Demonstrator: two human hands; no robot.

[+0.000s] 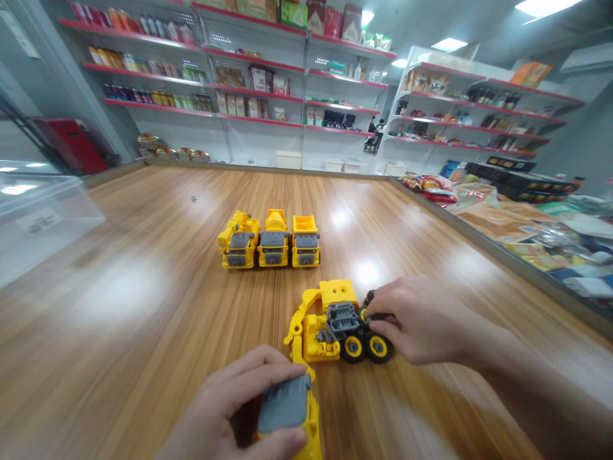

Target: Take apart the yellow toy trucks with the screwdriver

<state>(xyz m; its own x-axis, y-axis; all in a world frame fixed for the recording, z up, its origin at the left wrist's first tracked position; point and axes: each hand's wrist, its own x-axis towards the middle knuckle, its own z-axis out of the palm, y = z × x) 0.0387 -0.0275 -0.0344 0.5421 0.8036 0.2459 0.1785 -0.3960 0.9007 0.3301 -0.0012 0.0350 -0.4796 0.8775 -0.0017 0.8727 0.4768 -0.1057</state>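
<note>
My left hand point(249, 409) is closed around a yellow toy truck cab point(313, 421) with a grey windshield, low in the view. Just beyond it lies a cluster of loose toy parts. A curved yellow digger arm point(299, 319) is on its left side, with a yellow block with holes point(338, 292) at the back. Between them sit a grey part point(342, 319) and a yellow base piece point(320, 342). My right hand point(407, 319) pinches a black toy wheel point(364, 314) at the cluster's right end, its far side hidden by fingers. Two more yellow-hubbed wheels point(378, 347) stand below those fingers.
Three yellow toy trucks point(274, 249) stand in a row farther back on the wooden table point(167, 255). A small screw-like bit point(193, 199) lies far left. A clear plastic box point(43, 223) is at the left edge; packaged goods point(502, 217) lie beyond the right rim.
</note>
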